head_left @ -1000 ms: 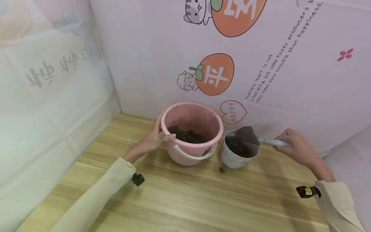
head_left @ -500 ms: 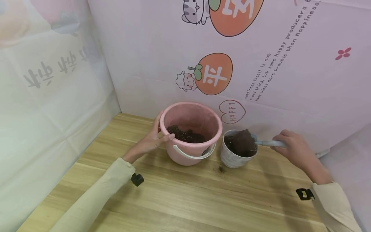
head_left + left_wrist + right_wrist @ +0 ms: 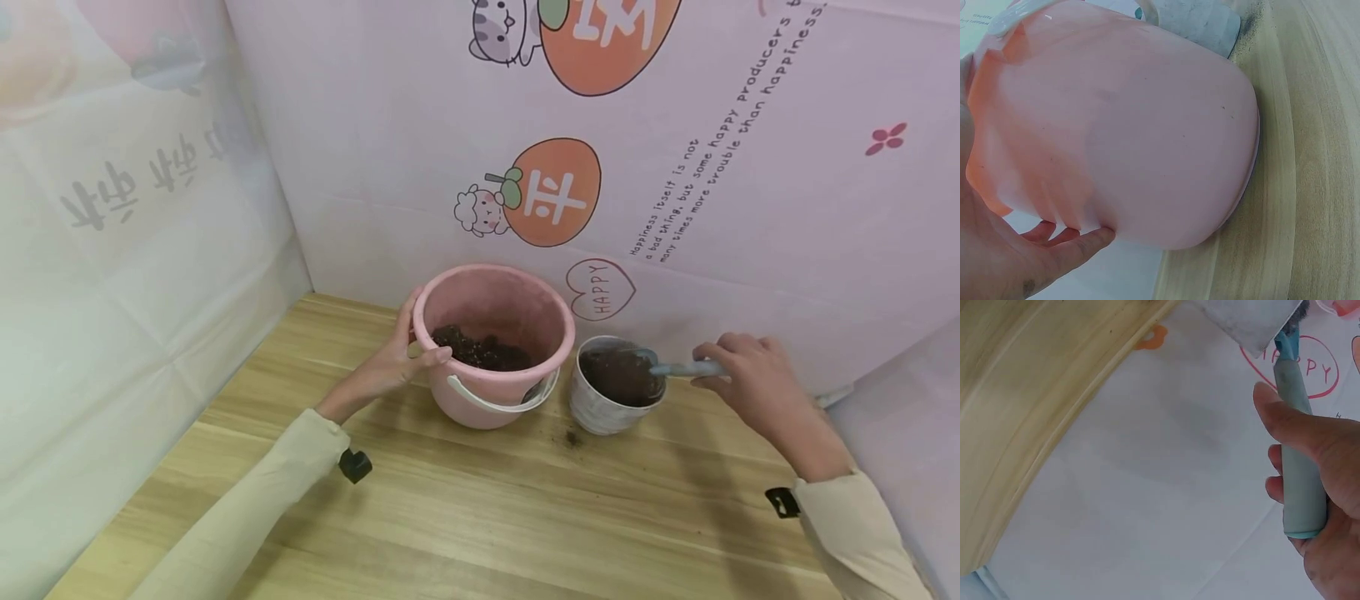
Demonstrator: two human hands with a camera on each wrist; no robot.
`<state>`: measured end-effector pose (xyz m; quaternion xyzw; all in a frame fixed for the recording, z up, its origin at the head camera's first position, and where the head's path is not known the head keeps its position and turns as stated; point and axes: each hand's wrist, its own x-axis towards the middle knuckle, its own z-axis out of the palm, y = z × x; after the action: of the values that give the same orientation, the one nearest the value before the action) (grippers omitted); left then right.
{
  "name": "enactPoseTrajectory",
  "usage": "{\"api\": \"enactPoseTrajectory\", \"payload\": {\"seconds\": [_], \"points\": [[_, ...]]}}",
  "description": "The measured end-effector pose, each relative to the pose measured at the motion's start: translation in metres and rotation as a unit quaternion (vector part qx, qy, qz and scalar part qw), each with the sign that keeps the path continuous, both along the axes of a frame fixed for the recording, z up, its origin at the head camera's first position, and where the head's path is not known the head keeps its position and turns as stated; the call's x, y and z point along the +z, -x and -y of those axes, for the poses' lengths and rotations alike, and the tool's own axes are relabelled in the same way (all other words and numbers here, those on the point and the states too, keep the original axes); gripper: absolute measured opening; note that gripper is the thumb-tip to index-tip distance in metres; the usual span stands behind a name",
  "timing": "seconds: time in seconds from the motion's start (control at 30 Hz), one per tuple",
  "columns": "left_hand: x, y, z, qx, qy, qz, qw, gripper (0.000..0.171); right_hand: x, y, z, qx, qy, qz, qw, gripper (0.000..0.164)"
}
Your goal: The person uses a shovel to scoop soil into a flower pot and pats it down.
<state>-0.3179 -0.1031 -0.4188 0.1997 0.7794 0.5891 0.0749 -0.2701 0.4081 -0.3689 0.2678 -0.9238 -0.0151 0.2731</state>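
Observation:
My left hand (image 3: pixel 386 367) holds the pink bucket (image 3: pixel 495 400) by its left side. Its thumb lies at the rim and the other fingers reach round the outer wall, as the left wrist view shows against the bucket wall (image 3: pixel 1166 137). Dark soil (image 3: pixel 487 350) covers part of the bucket's bottom. My right hand (image 3: pixel 757 383) grips the light blue handle of a trowel (image 3: pixel 686 369); in the right wrist view, fingers and thumb wrap the trowel's handle (image 3: pixel 1300 469). The trowel's blade is down in the grey-white flowerpot (image 3: pixel 603 414), among dark soil (image 3: pixel 618 375).
Bucket and flowerpot stand side by side on a wooden table (image 3: pixel 450 517), close to a printed white wall cloth (image 3: pixel 390 167). A white bucket handle (image 3: pixel 502 407) hangs down the bucket's front. Some spilled soil (image 3: pixel 572 437) lies before the flowerpot.
The trowel, first over the pot with a heap of soil on its blade, has tipped and gone down into the pot. My right hand moved slightly left; the left hand and bucket stayed put.

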Motion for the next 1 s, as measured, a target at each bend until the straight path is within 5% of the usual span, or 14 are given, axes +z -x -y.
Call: {"api": "enactPoseTrajectory", "payload": {"seconds": [0.17, 0.4, 0.47, 0.5, 0.67, 1.0], "points": [[0.0005, 0.0001, -0.0005, -0.001, -0.001, -0.002, 1.0, 0.112, -0.0031, -0.0033, 0.0018, 0.034, -0.011, 0.006, 0.999, 0.038], [0.0003, -0.0005, 0.0002, 0.001, -0.002, 0.001, 1.0, 0.113, -0.0038, -0.0072, -0.001, 0.018, 0.0, 0.042, 0.999, 0.036], [0.0004, -0.0006, -0.0001, -0.001, -0.003, 0.0, 1.0, 0.112, -0.0041, -0.0078, -0.0016, 0.021, 0.005, 0.041, 0.999, 0.024], [0.0004, -0.0007, -0.0003, 0.0, -0.002, 0.0, 1.0, 0.112, -0.0045, -0.0079, -0.0016, 0.023, 0.008, 0.036, 0.999, 0.023], [-0.0003, -0.0006, -0.0007, 0.002, -0.007, -0.004, 1.0, 0.111, -0.0059, -0.003, 0.0008, 0.061, 0.035, -0.036, 0.997, 0.073], [-0.0006, -0.0002, -0.001, 0.003, -0.006, -0.002, 1.0, 0.112, 0.0016, 0.0001, 0.0005, 0.054, 0.052, -0.119, 0.99, 0.06]]}}
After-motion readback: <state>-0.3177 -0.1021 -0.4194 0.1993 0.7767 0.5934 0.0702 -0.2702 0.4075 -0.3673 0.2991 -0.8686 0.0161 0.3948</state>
